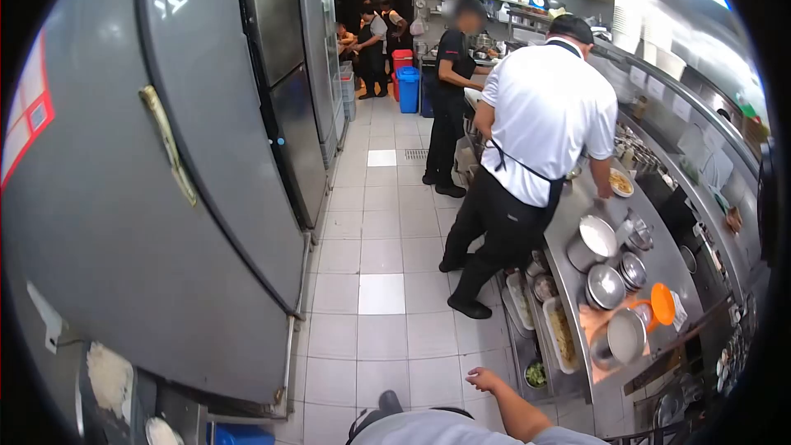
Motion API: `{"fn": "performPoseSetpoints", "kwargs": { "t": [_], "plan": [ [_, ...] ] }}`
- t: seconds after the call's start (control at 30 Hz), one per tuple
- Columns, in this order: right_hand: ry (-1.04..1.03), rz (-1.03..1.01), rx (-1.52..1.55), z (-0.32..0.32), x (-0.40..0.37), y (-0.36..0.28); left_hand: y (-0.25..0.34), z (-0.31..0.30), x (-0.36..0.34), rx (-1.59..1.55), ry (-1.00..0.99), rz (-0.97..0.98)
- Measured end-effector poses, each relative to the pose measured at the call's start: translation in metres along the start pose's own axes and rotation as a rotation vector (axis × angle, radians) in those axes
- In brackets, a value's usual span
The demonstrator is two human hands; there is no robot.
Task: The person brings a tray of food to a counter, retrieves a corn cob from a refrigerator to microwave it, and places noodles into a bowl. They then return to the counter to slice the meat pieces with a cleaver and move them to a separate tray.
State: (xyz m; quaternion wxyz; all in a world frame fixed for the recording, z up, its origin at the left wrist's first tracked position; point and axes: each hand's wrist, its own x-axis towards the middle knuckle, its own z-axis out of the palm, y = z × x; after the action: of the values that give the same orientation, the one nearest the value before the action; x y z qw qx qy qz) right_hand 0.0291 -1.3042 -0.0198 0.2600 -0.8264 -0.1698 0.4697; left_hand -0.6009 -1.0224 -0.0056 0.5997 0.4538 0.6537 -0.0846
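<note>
My right hand (484,379) hangs in front of my body over the tiled floor, at the bottom of the view. Its fingers are loosely apart, with nothing visible in them. Nearest to it is an open drawer (567,382) under the steel counter, holding long trays of food (560,334) and a small bowl of chopped greens (535,375). Hand and drawer do not touch. My left hand is out of view. On the counter (568,227) stand a tall steel pot (593,243), lidded pots (606,287) and another pot with pale contents (626,336).
Grey refrigerators (222,156) line the left side. A person in a white shirt (548,115) bends over the counter on the right; another in black (457,91) stands beyond. Tiled aisle (381,239) runs between, toward a blue bin (408,91) and more people. An orange container (662,305) sits on the counter.
</note>
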Motion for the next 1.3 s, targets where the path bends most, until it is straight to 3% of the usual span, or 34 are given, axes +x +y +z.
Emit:
{"fn": "performPoseSetpoints", "kwargs": {
  "t": [0.1, 0.17, 0.27, 0.43, 0.6, 0.67, 0.7, 0.77, 0.83, 1.0, 1.07, 1.17, 1.23, 1.3],
  "plan": [
    [0.077, 0.071, 0.193, -0.033, 0.057, -0.032, 0.187, -0.04, 0.09, 0.07, 0.201, 0.296],
    [0.134, 0.143, 0.287, -0.06, 0.099, -0.053, 0.32, -0.056, 0.142, -0.238, 0.068, 0.44],
    [0.104, 0.256, 0.285, -0.088, 0.181, -0.073, 0.527, -0.05, 0.17, -0.329, 0.127, 0.62],
    [0.055, 0.281, 0.304, -0.154, 0.315, -0.159, 0.766, -0.016, 0.212, -0.517, 0.081, 0.722],
    [0.016, 0.296, 0.226, -0.252, 0.44, -0.299, 0.912, -0.007, 0.242, -0.589, 0.178, 0.668],
    [-0.15, 0.161, -0.27, -0.298, 0.523, -0.356, 0.959, -0.024, 0.246, -0.61, 0.36, 0.783],
    [-0.208, 0.159, -0.24, -0.307, 0.602, -0.346, 0.978, -0.043, 0.26, -0.618, 0.398, 0.891],
    [-0.105, 0.149, -0.278, -0.346, 0.624, -0.464, 1.03, -0.074, 0.253, -0.643, 0.559, 0.995],
    [0.089, -0.051, 0.159, -0.359, 0.676, -0.548, 1.091, -0.107, 0.235, -0.658, 0.692, 1.064],
    [-0.071, -0.114, -0.009, -0.357, 0.807, -0.716, 1.249, -0.189, 0.212, -0.529, 1.066, 1.346],
    [-0.111, -0.125, -0.1, -0.359, 0.838, -0.769, 1.311, -0.218, 0.211, -0.596, 1.067, 1.402],
    [-0.19, -0.094, 0.041, -0.357, 0.879, -0.85, 1.397, -0.246, 0.222, -0.456, 1.128, 1.496],
    [-0.266, -0.085, 0.143, -0.354, 0.918, -0.886, 1.448, -0.246, 0.22, -0.271, 1.463, 1.423],
    [-0.364, -0.076, 0.135, -0.347, 0.961, -0.933, 1.476, -0.238, 0.232, -0.277, 1.719, 1.369]
  ]
}}
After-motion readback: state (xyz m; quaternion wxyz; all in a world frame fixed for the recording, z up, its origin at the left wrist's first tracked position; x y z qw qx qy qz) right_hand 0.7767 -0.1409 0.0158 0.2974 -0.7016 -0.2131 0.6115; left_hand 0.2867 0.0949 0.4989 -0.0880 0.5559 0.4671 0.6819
